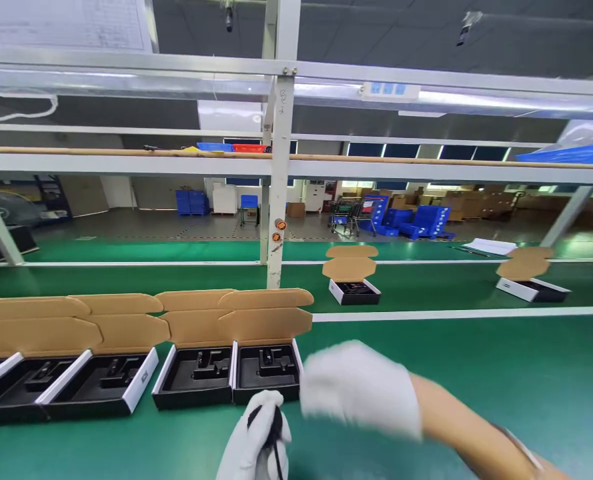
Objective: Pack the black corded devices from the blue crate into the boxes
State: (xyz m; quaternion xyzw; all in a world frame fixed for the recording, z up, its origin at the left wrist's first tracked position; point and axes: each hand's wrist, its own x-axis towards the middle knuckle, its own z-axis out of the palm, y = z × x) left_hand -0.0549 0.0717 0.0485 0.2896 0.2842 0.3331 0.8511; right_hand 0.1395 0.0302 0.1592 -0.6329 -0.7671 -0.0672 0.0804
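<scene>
My left hand [256,440], in a white glove, is closed around a small black item with a cable [276,437] at the bottom centre. My right hand [361,387], also gloved in white, is blurred by motion to the right of it; its fingers cannot be made out. Just beyond my hands stands an open box [269,393] with a black tray and a brown lid raised. Another open box [193,397] touches its left side. Both trays hold small black parts.
More open boxes [89,405] stand in a row at the left. Farther back are two open boxes, one right of centre [359,297] and one at the far right [531,292]. A white metal post [279,200] rises behind the green work surface [456,360]. Papers [491,247] lie at the back right.
</scene>
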